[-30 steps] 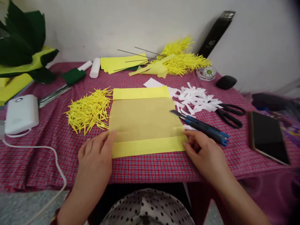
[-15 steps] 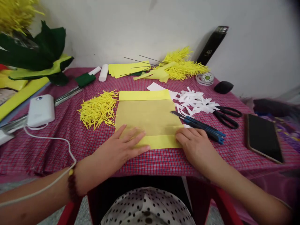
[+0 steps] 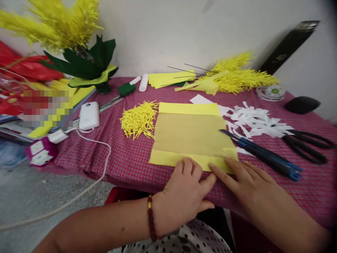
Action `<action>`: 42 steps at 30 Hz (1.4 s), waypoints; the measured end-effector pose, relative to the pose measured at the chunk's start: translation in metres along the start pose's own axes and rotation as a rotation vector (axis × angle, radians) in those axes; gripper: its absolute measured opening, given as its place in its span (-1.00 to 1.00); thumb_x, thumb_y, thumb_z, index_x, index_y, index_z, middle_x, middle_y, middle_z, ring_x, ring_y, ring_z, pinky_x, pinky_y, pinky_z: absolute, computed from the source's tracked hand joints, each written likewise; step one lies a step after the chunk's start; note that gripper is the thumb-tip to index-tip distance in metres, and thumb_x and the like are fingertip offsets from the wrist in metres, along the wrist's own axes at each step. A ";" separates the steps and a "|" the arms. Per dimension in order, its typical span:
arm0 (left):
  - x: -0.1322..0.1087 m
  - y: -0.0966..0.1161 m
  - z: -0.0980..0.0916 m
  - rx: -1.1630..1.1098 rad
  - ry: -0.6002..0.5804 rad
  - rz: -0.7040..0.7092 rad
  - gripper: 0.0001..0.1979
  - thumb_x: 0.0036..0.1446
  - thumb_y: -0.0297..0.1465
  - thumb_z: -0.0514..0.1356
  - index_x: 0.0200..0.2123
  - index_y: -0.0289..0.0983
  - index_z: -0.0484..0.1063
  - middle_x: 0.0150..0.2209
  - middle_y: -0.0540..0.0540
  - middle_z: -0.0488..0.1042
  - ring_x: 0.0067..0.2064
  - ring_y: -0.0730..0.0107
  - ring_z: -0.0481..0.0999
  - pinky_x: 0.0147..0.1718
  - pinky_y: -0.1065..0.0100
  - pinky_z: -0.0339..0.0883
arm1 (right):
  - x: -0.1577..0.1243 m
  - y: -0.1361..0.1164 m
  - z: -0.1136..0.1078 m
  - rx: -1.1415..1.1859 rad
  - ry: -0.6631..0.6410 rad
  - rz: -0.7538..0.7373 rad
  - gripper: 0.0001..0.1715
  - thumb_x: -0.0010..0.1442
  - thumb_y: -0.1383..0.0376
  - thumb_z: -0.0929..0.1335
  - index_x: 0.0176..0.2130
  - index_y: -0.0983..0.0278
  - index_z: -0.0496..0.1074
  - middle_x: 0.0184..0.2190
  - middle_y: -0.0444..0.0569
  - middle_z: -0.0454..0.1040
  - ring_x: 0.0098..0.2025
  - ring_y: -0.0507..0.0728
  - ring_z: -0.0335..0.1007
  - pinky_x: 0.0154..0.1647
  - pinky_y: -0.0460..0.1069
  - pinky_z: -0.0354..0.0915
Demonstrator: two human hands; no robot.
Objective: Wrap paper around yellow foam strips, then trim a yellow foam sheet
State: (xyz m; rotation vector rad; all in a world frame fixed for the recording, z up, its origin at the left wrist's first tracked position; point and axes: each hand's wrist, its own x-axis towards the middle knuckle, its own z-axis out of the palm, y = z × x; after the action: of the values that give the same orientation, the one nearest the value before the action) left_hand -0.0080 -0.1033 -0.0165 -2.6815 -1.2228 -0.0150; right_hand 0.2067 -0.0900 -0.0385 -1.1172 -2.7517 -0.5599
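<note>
A sheet of yellow craft paper lies flat on the table, with brighter folded bands along its far and near edges. My left hand rests on the near edge, fingers bent down onto the band, with index finger and thumb apart. On the near right corner lies my right hand, its fingers stretched out and spread. The fingertips of both hands come close together along the band. A blue utility knife, blade out, lies over the paper's right side. To the paper's left sits a pile of thin yellow paper strips.
Right of the paper are white paper scraps, black-handled scissors and a tape roll. Yellow fringed stems and yellow strips lie at the back. A white power bank with a cable stands left.
The view has turned left. My left hand has moved right along the near edge, and its fingers have bent. My right hand has flattened out over the near right corner.
</note>
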 end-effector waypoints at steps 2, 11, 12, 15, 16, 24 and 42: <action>-0.005 0.000 0.003 0.022 0.020 -0.007 -0.20 0.09 0.10 0.05 0.27 -0.24 0.06 0.07 -0.42 0.31 0.09 -0.12 0.29 0.00 0.07 0.15 | -0.005 0.000 0.008 0.017 0.026 0.028 -0.32 -0.01 0.54 0.19 0.11 0.28 0.32 0.02 0.29 0.35 -0.01 0.36 0.39 -0.11 0.24 0.39; -0.004 -0.002 0.015 -0.067 0.075 -0.083 -0.27 0.17 0.06 -0.02 0.26 -0.27 0.11 0.08 -0.31 0.31 0.08 0.02 0.27 0.00 0.14 0.16 | -0.023 0.002 0.023 0.028 -0.018 0.080 -0.26 0.01 0.51 0.19 0.18 0.20 0.23 0.16 0.25 0.27 0.08 0.38 0.33 0.01 0.34 0.24; -0.003 -0.002 0.016 -0.080 0.082 -0.085 -0.28 0.16 0.06 -0.01 0.25 -0.26 0.12 0.08 -0.30 0.31 0.08 0.03 0.27 -0.01 0.14 0.17 | -0.025 0.001 0.022 0.024 -0.027 0.089 -0.26 0.02 0.50 0.19 0.19 0.20 0.22 0.19 0.23 0.25 0.11 0.38 0.31 0.04 0.34 0.21; -0.003 -0.003 0.018 -0.108 0.104 -0.078 -0.29 0.14 0.06 0.03 0.22 -0.25 0.16 0.05 -0.28 0.32 0.06 0.05 0.27 -0.02 0.14 0.20 | -0.030 -0.001 0.018 0.002 -0.030 0.108 -0.27 0.06 0.48 0.16 0.22 0.25 0.17 0.22 0.18 0.25 0.13 0.35 0.29 0.08 0.34 0.17; -0.003 -0.004 0.018 -0.114 0.110 -0.073 -0.29 0.13 0.06 0.04 0.22 -0.25 0.17 0.04 -0.27 0.33 0.05 0.05 0.28 -0.03 0.15 0.21 | -0.032 -0.002 0.016 -0.007 -0.023 0.112 -0.28 0.08 0.47 0.16 0.24 0.28 0.13 0.21 0.18 0.27 0.12 0.34 0.31 0.07 0.33 0.17; 0.001 -0.004 0.025 -0.135 0.141 -0.084 -0.27 0.03 0.06 0.16 0.18 -0.22 0.23 -0.02 -0.25 0.37 0.00 0.05 0.31 -0.09 0.13 0.28 | -0.041 0.005 -0.007 -0.003 -0.052 0.220 -0.41 0.27 0.27 0.13 0.25 0.31 0.12 0.13 0.18 0.39 0.05 0.28 0.41 -0.04 0.23 0.32; -0.039 -0.023 0.029 0.011 0.078 -0.084 -0.09 0.05 0.14 0.08 0.21 -0.51 0.18 0.26 -0.35 0.16 0.30 0.02 0.09 0.23 0.12 0.05 | -0.004 -0.022 0.019 0.143 -0.008 0.093 -0.14 0.25 0.11 0.17 0.37 0.42 -0.22 0.31 0.27 0.07 0.29 0.34 0.07 0.12 0.25 0.23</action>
State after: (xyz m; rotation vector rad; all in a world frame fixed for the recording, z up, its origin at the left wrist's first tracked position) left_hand -0.0524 -0.1124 -0.0442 -2.5923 -1.3064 -0.1236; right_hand 0.1953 -0.0999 -0.0632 -1.2079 -2.6808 -0.3426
